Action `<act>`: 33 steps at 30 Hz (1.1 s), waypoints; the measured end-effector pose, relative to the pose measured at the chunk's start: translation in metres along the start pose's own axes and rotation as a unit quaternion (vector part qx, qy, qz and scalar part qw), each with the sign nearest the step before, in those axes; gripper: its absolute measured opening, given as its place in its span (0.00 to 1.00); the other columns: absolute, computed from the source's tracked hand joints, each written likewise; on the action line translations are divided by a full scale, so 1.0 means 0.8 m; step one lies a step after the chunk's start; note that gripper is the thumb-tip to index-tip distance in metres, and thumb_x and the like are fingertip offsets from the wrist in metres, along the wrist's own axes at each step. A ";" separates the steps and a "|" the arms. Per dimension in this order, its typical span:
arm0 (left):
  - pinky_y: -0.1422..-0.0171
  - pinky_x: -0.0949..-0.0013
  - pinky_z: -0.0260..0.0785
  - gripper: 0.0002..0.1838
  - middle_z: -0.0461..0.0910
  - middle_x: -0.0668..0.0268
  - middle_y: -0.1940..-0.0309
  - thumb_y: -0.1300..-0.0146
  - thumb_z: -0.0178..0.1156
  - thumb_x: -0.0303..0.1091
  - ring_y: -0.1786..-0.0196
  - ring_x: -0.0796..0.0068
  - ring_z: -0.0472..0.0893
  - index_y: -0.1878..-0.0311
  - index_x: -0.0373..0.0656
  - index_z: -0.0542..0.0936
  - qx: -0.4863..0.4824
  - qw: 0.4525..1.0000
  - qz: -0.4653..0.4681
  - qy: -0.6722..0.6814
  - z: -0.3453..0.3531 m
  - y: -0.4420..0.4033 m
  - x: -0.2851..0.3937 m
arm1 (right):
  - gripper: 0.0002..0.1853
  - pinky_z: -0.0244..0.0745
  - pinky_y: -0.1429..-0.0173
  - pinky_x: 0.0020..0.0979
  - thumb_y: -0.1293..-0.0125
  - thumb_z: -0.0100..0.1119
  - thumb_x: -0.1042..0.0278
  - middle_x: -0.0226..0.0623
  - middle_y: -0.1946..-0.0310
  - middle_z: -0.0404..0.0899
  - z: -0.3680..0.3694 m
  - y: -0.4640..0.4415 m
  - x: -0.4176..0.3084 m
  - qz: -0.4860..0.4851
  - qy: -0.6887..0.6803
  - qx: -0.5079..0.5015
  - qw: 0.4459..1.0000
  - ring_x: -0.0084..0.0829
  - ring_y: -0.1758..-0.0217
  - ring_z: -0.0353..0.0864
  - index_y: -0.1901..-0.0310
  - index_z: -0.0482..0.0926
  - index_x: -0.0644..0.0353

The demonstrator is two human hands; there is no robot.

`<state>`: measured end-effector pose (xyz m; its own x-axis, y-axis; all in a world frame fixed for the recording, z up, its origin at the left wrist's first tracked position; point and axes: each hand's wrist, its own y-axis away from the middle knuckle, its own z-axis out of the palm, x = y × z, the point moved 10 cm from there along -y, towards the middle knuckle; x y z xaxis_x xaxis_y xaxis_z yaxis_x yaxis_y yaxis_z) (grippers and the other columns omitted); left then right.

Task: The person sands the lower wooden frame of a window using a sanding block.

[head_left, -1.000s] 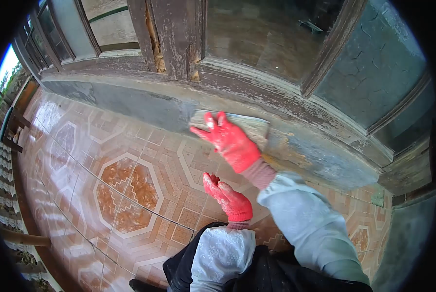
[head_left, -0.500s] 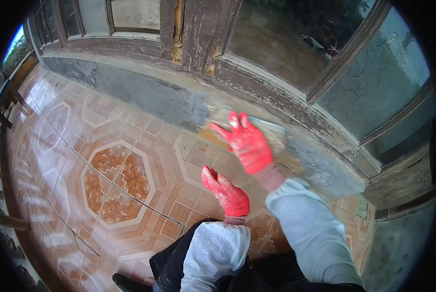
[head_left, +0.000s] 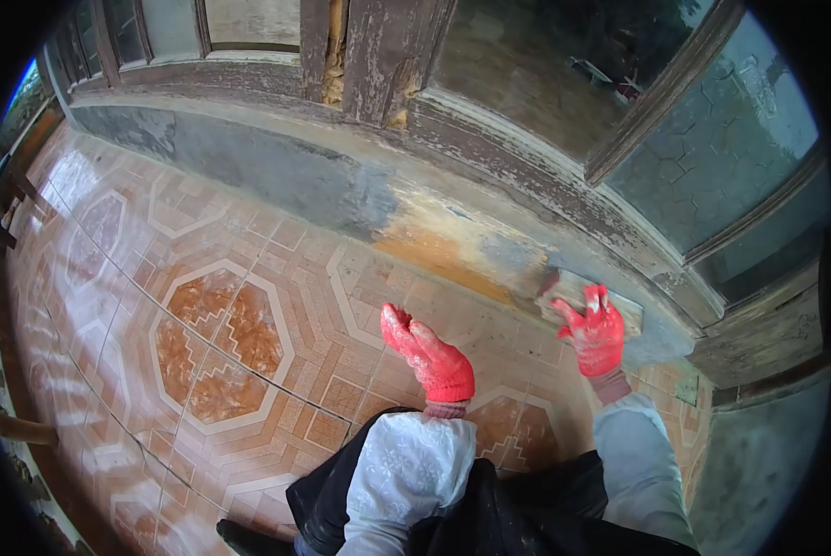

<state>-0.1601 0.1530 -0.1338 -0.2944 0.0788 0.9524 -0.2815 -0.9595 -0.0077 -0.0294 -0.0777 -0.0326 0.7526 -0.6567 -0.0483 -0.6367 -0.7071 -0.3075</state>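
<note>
Clearly, your right hand (head_left: 593, 332) is the one at work: it is clamped on the flat board (head_left: 573, 285), red-gloved fingers spread over its back, and the board sits against the low wall base (head_left: 267, 171), just right of the ochre patch (head_left: 443, 259). Your left hand (head_left: 425, 352) hangs apart from it above the tiled floor (head_left: 225, 343), fingers together; you can't tell from this view whether the palm holds anything.

For a good pass, press evenly through the palm so the board's face lies flush; a tilted edge would probably dig in. Mind the upper edge, where the weathered wooden frame (head_left: 517, 157) runs close above, and the lower one, where wall meets tile. Smooth, overlapping strokes should suit this patchy surface best.
</note>
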 end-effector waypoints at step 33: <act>0.27 0.57 0.55 0.28 0.58 0.50 0.33 0.25 0.40 0.39 0.33 0.58 0.65 0.28 0.33 0.56 0.005 1.000 0.014 -0.008 0.013 0.002 -0.023 | 0.37 0.65 0.35 0.33 0.39 0.51 0.60 0.42 0.46 0.67 0.068 -0.188 -0.208 -0.157 0.598 0.105 0.779 0.40 0.40 0.67 0.26 0.54 0.38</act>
<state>-0.1460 0.1471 -0.1480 -0.2879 0.0482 0.9564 -0.2651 -0.9637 -0.0312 -0.0499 0.1524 -0.0301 0.0916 -0.3233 0.9419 -0.3157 -0.9065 -0.2804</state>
